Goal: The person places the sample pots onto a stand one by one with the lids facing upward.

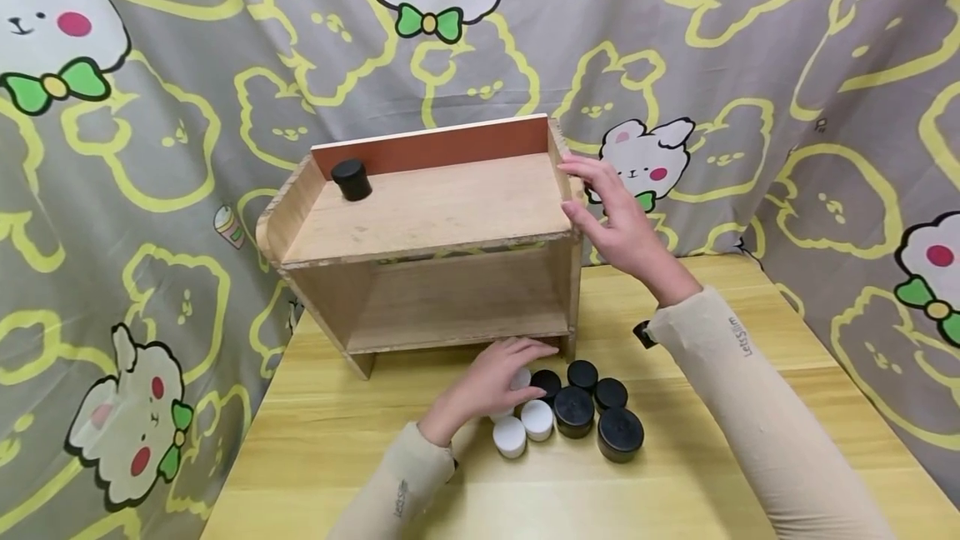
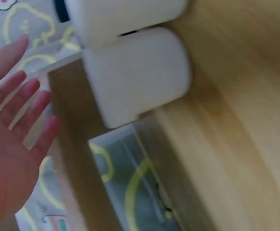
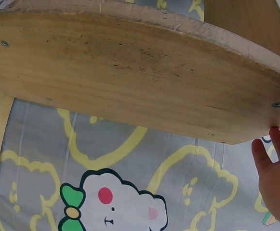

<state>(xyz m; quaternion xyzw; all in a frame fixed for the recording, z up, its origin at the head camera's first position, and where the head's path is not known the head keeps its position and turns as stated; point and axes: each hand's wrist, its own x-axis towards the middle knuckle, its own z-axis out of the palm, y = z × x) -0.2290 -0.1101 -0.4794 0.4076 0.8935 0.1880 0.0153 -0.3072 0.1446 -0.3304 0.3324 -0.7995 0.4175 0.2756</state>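
Observation:
A two-tier wooden shelf (image 1: 450,215) stands on the table, with one black round-lidded jar (image 1: 352,180) at the left of its upper board. My right hand (image 1: 618,223) rests its fingertips at the shelf's right side panel (image 3: 130,72), its fingers fairly straight. Below the shelf's front, my left hand (image 1: 491,382) reaches over the white jars (image 1: 510,437), partly hiding some of them. In the left wrist view its fingers (image 2: 31,113) are spread, with two white jars (image 2: 140,72) beside them. Several black jars (image 1: 574,412) cluster just to the right of this hand.
The shelf's lower compartment (image 1: 465,294) faces the jars. Wood-grain tabletop (image 1: 300,457) extends around the shelf. A grey patterned curtain (image 1: 225,107) hangs close behind the shelf and along both sides.

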